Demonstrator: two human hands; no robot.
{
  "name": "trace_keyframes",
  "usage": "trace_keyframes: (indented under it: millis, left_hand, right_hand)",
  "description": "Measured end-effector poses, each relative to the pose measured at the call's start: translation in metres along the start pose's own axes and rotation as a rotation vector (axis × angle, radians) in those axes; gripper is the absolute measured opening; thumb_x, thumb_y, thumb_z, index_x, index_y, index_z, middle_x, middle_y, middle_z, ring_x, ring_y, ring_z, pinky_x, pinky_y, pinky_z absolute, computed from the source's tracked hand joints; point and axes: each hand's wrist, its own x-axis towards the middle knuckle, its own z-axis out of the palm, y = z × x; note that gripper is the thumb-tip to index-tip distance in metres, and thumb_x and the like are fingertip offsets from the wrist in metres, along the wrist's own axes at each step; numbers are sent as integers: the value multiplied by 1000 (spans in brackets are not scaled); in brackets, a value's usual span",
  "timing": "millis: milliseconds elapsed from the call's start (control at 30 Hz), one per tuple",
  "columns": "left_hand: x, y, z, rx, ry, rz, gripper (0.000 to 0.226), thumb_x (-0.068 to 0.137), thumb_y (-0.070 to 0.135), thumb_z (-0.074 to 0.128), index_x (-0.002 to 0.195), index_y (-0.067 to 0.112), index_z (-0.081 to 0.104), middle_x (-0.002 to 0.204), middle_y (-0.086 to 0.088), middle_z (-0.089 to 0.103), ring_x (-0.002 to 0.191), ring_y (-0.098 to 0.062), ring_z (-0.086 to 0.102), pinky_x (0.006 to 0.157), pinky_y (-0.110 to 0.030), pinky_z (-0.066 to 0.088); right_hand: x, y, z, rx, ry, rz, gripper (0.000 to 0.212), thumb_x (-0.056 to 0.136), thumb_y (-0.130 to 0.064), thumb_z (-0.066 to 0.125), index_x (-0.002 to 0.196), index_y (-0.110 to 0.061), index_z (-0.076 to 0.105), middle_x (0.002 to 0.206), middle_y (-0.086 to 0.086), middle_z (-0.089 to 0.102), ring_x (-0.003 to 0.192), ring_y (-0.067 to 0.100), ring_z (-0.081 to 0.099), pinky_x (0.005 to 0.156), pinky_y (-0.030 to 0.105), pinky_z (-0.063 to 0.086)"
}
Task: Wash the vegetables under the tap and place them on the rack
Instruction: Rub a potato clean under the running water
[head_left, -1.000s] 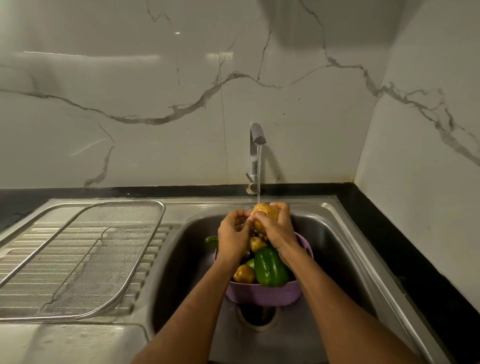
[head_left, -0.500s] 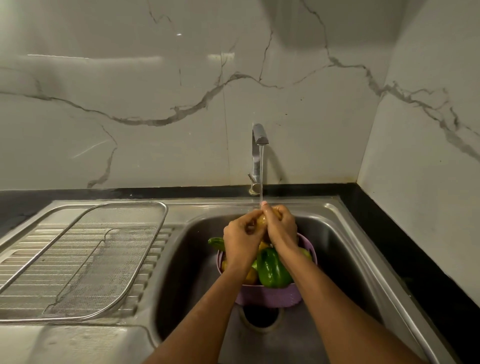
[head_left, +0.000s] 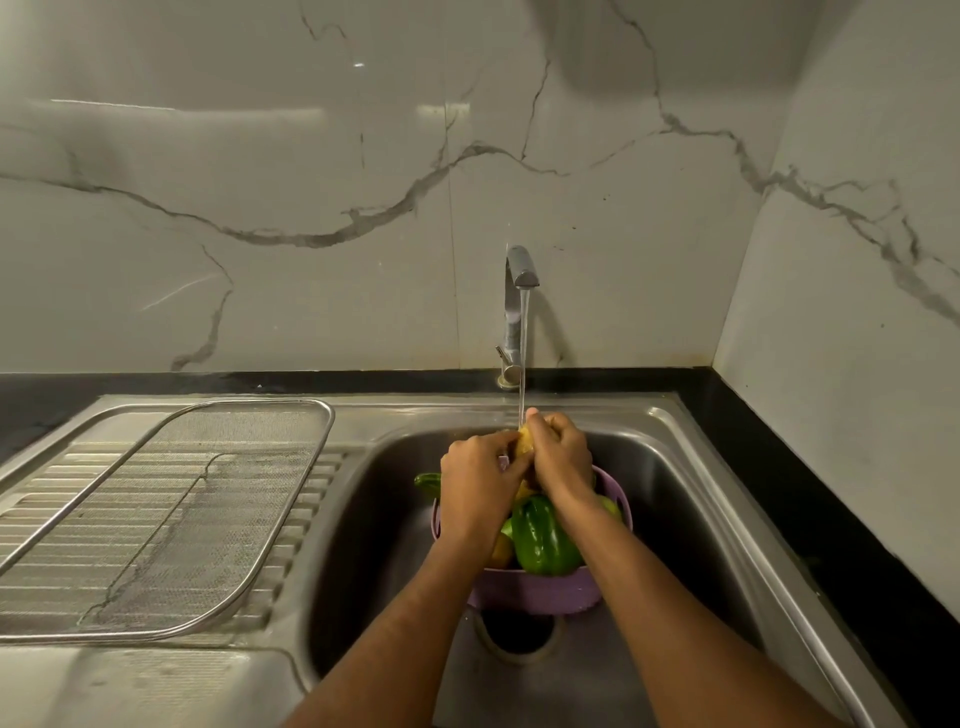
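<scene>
Two bare hands meet over a sink, cupped together around one small yellowish vegetable (head_left: 523, 446), probably a potato, though only a sliver shows between the fingers. The left hand (head_left: 480, 480) curls its fingers round the near left side of it; the right hand (head_left: 561, 457) wraps over the top and right side, knuckles up. Both are closed on the vegetable, gripping it, not flat or relaxed. They hold it high and forward so that it sits right under the thin stream of water (head_left: 523, 358), which lands where the right hand's fingertips meet the vegetable. This looks like the scrubbing step.

Directly below the hands, and a little toward the person, stands a purple colander (head_left: 535, 590) on the floor of the sink (head_left: 691, 499), placed there so that runoff falls onto the produce still waiting. A green bell pepper (head_left: 545, 538) lies in it, just under the right wrist, with other yellow and green pieces partly hidden beneath both hands. A green tip (head_left: 427, 479) pokes out past the left hand.

Beyond the hands rises the tap (head_left: 517, 291), against a marble wall (head_left: 311, 182).

Well off to the left of the left hand, on the ribbed draining board (head_left: 41, 493), lies the wire mesh rack (head_left: 182, 509). No vegetables rest on it.
</scene>
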Motion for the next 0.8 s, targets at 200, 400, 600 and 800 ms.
trace_keyframes:
  millis: [200,400,600,800]
  left_hand:
    - [0,-1,2,12,-40,6,19,98,31,68,113,23,76,84,9,74,77,-6,67,81,-21,51]
    - [1,-1,12,-57,-259,-43,40,106,25,54,146,21,53,102,3,74,85,-2,67,79,-12,53]
    - [0,-1,7,-43,-91,-43,19,98,23,68,115,23,77,86,10,76,77,-2,68,78,-22,57]
    - [-2,-8,10,-270,-13,-169,25,91,19,76,116,19,77,102,9,78,95,4,70,88,-22,59]
  right_hand:
    - [1,-3,-3,74,-46,25,21,104,-38,56,99,-20,65,91,7,69,87,27,69,79,43,61]
    - [2,0,-8,68,-70,50,17,103,-36,57,104,-23,69,97,6,72,91,24,70,84,43,62]
    - [0,1,-7,-46,-60,-7,23,105,-39,55,102,-18,65,89,1,69,81,16,67,69,29,54]
    - [-4,-2,-3,-42,-31,-33,25,106,-42,51,104,-19,62,89,1,66,81,16,65,65,25,47]
